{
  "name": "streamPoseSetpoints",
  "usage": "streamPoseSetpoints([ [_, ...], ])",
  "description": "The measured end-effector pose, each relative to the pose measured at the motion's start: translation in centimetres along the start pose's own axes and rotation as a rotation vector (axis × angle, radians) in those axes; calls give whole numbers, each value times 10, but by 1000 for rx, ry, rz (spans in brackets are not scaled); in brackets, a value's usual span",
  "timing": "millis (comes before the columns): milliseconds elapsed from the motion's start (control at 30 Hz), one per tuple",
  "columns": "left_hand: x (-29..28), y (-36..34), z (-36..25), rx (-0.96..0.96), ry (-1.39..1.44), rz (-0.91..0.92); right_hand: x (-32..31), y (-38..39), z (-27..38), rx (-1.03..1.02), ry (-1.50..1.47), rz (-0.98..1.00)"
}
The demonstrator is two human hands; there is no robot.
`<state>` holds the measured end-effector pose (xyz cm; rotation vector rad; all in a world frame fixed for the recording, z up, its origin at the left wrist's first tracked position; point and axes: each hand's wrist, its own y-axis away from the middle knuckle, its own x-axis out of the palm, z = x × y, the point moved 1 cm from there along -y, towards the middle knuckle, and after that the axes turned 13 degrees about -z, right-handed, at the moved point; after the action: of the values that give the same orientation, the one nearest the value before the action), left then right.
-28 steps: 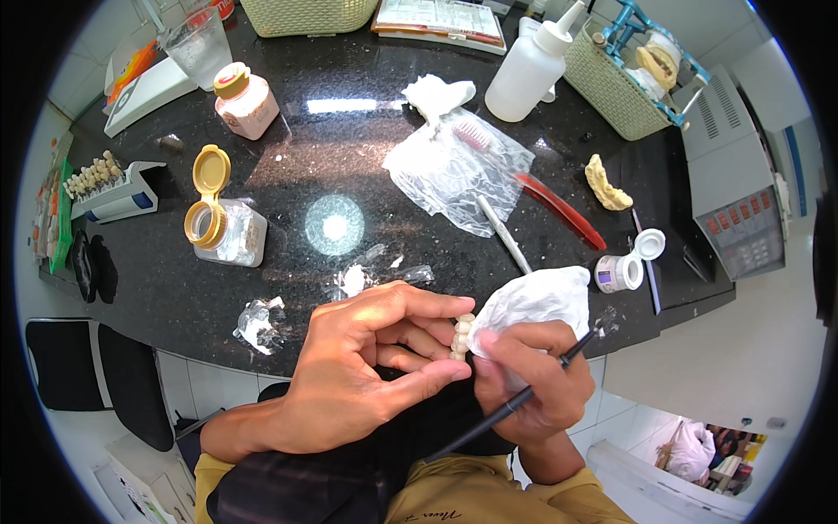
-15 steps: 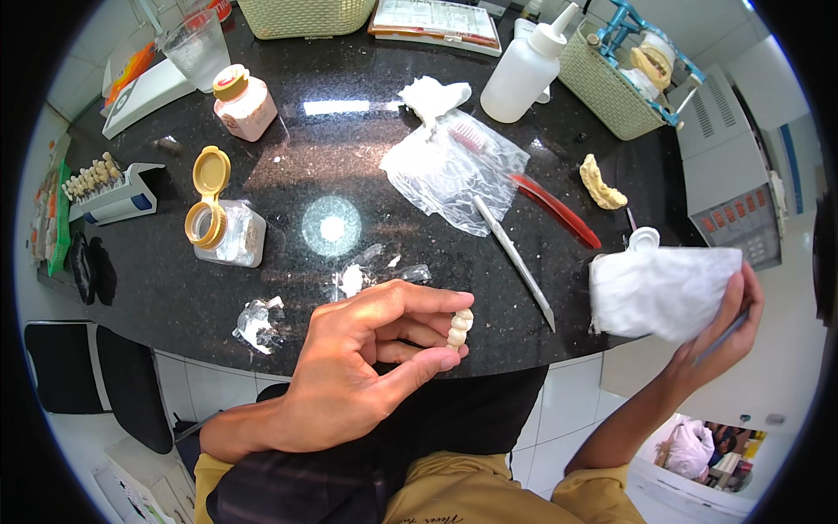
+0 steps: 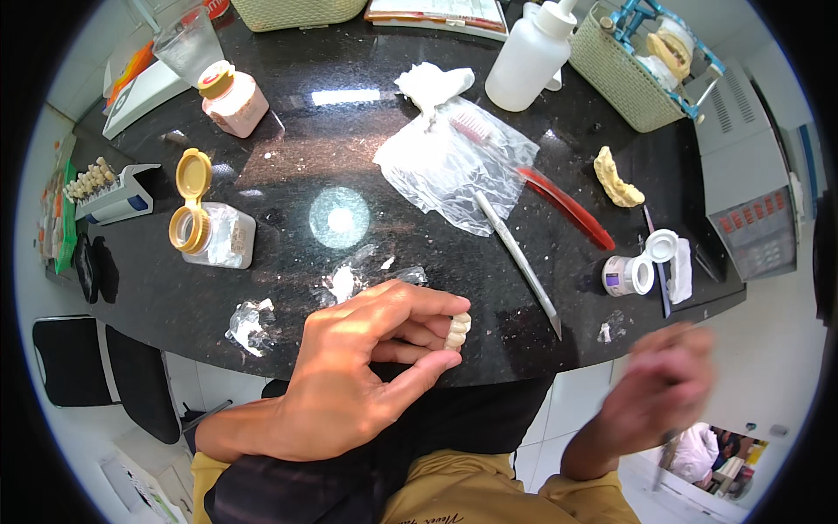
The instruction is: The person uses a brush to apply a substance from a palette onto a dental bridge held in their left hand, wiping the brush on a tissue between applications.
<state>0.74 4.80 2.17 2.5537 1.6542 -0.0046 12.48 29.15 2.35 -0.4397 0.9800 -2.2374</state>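
Note:
My left hand (image 3: 358, 375) pinches a short row of joined tooth crowns, a dental bridge (image 3: 458, 332), between thumb and fingertips over the table's front edge. My right hand (image 3: 659, 384), smeared by motion, is off the front edge at the right with its fingers curled. A thin greyish streak shows below it, but I cannot make out what it holds. Nearest to it on the table are a crumpled clear scrap with white paste (image 3: 609, 328) and a small white jar (image 3: 627, 276) lying on its side, lid open. A white folded strip (image 3: 680, 272) rests beside the jar.
A silver knife-like tool (image 3: 522, 262), red-handled brush (image 3: 572, 210) and clear plastic sheet (image 3: 454, 166) lie mid-table. An open gold-capped jar (image 3: 223, 236), pink jar (image 3: 236, 105) and tooth shade rack (image 3: 113, 192) stand left. A white squeeze bottle (image 3: 528, 65) and basket (image 3: 620, 83) stand behind.
The white cloth has left my right hand and the table's right side, uncovering the small jar and folded strip. That hand has moved down and left. My left hand keeps its pinch.

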Motion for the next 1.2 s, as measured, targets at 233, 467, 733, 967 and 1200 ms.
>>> streamPoseSetpoints([
  [233, 6, 1, 2, -73, 8, -78, 63, 24, 14, 322, -205, 552],
  [467, 5, -1, 2, -81, 17, -51, 58, 31, 15, 326, -77, 648],
  [733, 6, 0, 6, 6, -9, -66, 56, 23, 12, 443, -65, 441],
  [967, 7, 0, 3, 15, -33, -75, 68, 29, 6, 345, -34, 404],
  [1200, 4, 0, 6, 39, -27, -45, 68, 31, 5, 225, 55, 468],
])
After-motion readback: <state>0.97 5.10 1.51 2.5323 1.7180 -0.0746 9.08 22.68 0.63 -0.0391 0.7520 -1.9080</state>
